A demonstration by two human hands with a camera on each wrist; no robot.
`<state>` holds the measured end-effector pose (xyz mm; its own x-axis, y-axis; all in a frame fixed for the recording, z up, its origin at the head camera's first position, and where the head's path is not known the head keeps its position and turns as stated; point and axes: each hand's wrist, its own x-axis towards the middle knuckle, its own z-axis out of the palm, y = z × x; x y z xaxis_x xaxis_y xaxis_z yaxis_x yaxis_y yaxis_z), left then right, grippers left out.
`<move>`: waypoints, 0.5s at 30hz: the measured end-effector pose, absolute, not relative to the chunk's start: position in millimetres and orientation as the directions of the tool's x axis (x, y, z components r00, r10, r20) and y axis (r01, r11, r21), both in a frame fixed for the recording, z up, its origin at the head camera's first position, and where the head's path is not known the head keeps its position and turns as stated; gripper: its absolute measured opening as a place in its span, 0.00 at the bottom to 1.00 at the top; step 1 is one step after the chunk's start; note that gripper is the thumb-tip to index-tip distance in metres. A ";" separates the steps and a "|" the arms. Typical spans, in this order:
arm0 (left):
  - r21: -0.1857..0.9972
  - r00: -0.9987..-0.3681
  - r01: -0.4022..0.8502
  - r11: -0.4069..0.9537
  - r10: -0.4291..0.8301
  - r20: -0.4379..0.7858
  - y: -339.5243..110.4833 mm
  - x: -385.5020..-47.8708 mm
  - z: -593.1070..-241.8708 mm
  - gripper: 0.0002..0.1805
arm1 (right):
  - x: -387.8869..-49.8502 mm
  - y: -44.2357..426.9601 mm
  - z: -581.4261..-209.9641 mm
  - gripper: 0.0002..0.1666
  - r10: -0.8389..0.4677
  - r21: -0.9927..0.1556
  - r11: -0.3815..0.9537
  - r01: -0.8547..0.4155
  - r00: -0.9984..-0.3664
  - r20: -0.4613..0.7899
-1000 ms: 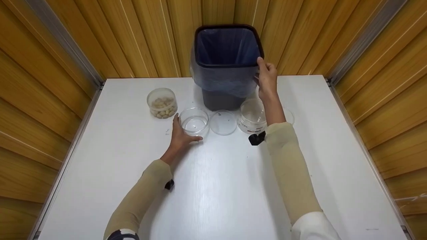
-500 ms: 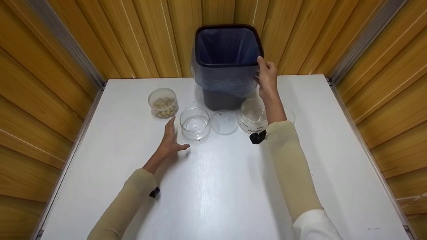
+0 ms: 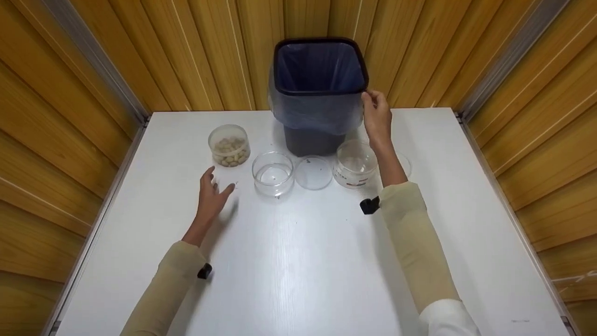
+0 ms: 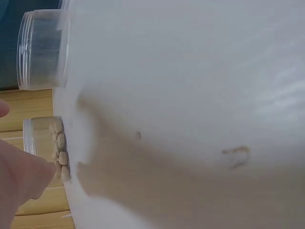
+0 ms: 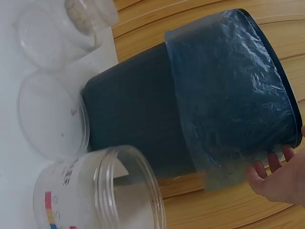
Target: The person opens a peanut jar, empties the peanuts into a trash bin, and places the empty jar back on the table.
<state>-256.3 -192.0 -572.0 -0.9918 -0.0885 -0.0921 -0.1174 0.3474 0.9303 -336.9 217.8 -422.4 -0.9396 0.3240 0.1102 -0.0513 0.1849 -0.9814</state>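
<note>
In the head view my left hand (image 3: 211,200) is over the table with thumb and fingers spread, in front of the clear tub of pale nuts (image 3: 229,150) and holding nothing. To its right stands a clear jar (image 3: 273,182). My right hand (image 3: 378,116) is at the front right corner of the lined bin (image 3: 315,140). In the right wrist view its loosely bent fingers (image 5: 274,164) lie at the liner (image 5: 224,95), just below the rim. The left wrist view shows part of my left hand (image 4: 21,176) in front of the nut tub (image 4: 45,129).
A round clear lid (image 3: 313,173) lies before the bin. Right of it, a labelled clear jar (image 3: 352,175) stands close to my right forearm, with another clear lid (image 3: 405,163) partly behind the arm. Wooden panels (image 3: 247,60) surround the white table (image 3: 289,261).
My left hand has come away from the clear jar and moved left, towards the nut tub. My right hand has slipped slightly down and right at the bin's corner, its thumb off the rim's top.
</note>
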 end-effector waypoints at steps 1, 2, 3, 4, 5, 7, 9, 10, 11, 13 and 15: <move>0.933 -0.992 -0.114 0.343 -0.096 -0.086 -192.8 -256.1 -571.6 0.46 | -332.7 218.8 -427.0 0.24 0.320 -0.959 0.276 -0.067 -0.934 0.157; 0.934 -0.992 -0.107 0.341 -0.104 -0.076 -193.4 -256.1 -571.3 0.46 | -327.9 219.0 -431.8 0.26 0.312 -0.932 0.354 -0.085 -0.928 0.203; 0.938 -0.992 -0.095 0.335 -0.110 -0.062 -194.1 -256.6 -571.2 0.46 | -322.9 218.3 -436.8 0.26 0.300 -0.902 0.418 -0.105 -0.922 0.246; 0.940 -0.992 -0.087 0.331 -0.117 -0.051 -194.9 -257.1 -571.2 0.46 | -317.5 216.7 -441.9 0.27 0.281 -0.874 0.468 -0.131 -0.916 0.288; 0.941 -0.991 -0.080 0.328 -0.125 -0.041 -195.8 -257.8 -571.4 0.47 | -311.8 214.1 -447.4 0.27 0.259 -0.847 0.507 -0.161 -0.908 0.328; 0.944 -0.990 -0.072 0.321 -0.139 -0.028 -197.8 -259.8 -573.0 0.47 | -299.4 206.5 -459.0 0.28 0.205 -0.798 0.561 -0.220 -0.897 0.392; 0.948 -0.988 -0.075 0.309 -0.150 -0.029 -200.7 -263.2 -575.7 0.48 | -286.4 196.7 -471.8 0.29 0.132 -0.748 0.602 -0.282 -0.888 0.441; 0.949 -0.987 -0.079 0.304 -0.159 -0.032 -202.1 -265.5 -577.2 0.48 | -280.1 191.2 -477.9 0.29 0.089 -0.723 0.615 -0.314 -0.883 0.460; 0.952 -0.985 -0.082 0.294 -0.167 -0.034 -203.4 -268.2 -578.6 0.48 | -274.2 185.5 -483.5 0.29 0.047 -0.701 0.624 -0.344 -0.879 0.474; 0.958 -0.982 -0.087 0.275 -0.185 -0.036 -205.9 -274.7 -581.1 0.49 | -263.9 174.0 -494.8 0.29 -0.037 -0.661 0.640 -0.392 -0.875 0.483; 0.961 -0.977 -0.093 0.260 -0.208 -0.038 -207.4 -282.4 -582.9 0.50 | -255.7 162.2 -504.3 0.29 -0.111 -0.630 0.652 -0.422 -0.875 0.471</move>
